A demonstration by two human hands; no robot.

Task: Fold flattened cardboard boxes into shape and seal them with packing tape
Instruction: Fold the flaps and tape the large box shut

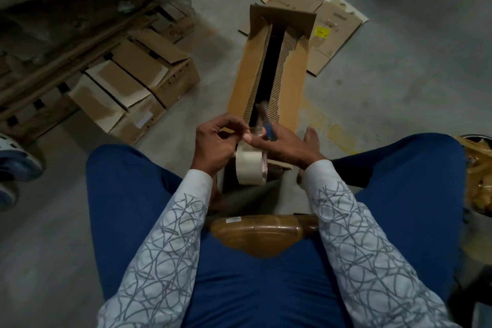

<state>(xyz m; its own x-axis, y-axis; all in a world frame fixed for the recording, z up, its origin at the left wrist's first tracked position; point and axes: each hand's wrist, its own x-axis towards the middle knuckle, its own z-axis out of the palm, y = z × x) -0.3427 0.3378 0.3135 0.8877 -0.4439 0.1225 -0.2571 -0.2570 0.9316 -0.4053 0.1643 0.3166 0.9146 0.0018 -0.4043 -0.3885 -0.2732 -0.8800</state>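
A long cardboard box [291,82] lies on the floor in front of me, its two top flaps nearly meeting with a dark gap between them. A roll of pale packing tape [249,165] stands at the box's near end. My left hand [215,141] pinches the tape's loose end at the top of the roll. My right hand [277,141] holds the roll from the right, with a blue-handled cutter in its fingers; its blade end is blurred.
Several folded boxes [133,82] lie in a row at the left beside a wooden pallet. Flattened cardboard [330,18] lies behind the long box. A brown seat edge [261,231] is between my knees, a bin of scraps [479,173] at right, someone's shoe [16,160] at left.
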